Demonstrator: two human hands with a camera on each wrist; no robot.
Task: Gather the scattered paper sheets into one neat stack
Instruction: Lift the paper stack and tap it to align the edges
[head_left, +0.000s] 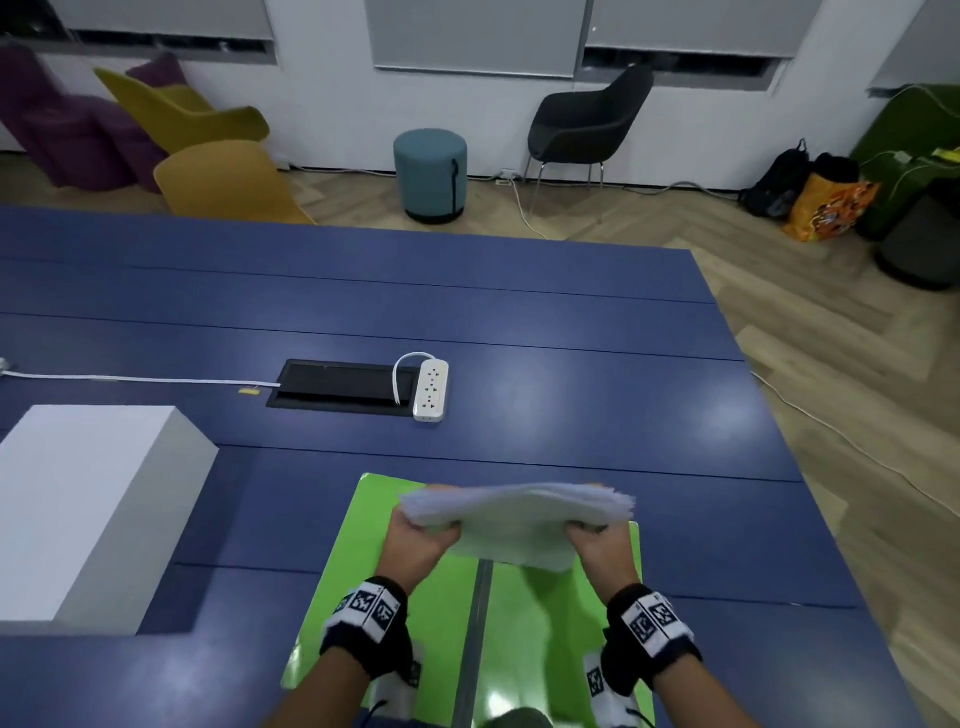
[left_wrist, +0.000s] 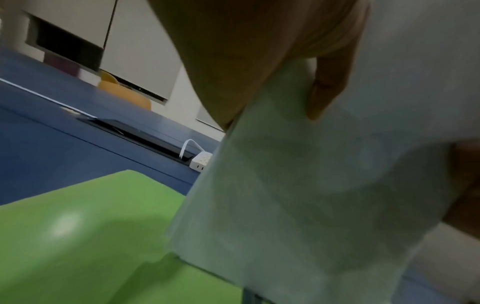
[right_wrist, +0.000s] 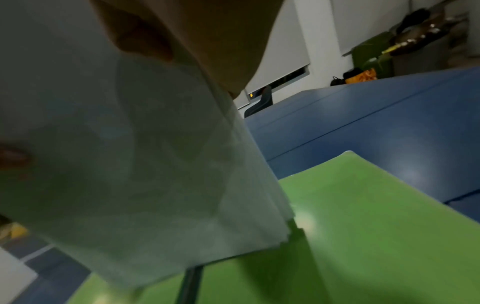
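Observation:
A stack of white paper sheets (head_left: 519, 514) is held up above a green mat (head_left: 426, 597) near the table's front edge. My left hand (head_left: 418, 540) grips the stack's left side and my right hand (head_left: 597, 551) grips its right side. The sheets sag in the middle and their far edges fan out unevenly. In the left wrist view the paper stack (left_wrist: 311, 195) fills the right of the picture, with my thumb (left_wrist: 330, 82) pressed on it. In the right wrist view the paper stack (right_wrist: 130, 164) hangs over the green mat (right_wrist: 376, 216).
The blue table (head_left: 571, 322) carries a white box (head_left: 88, 499) at the left, a white power strip (head_left: 430, 389) beside a black cable hatch (head_left: 343, 387), and a white cable (head_left: 130, 378). Chairs, a teal stool (head_left: 430, 174) and bags stand on the floor beyond.

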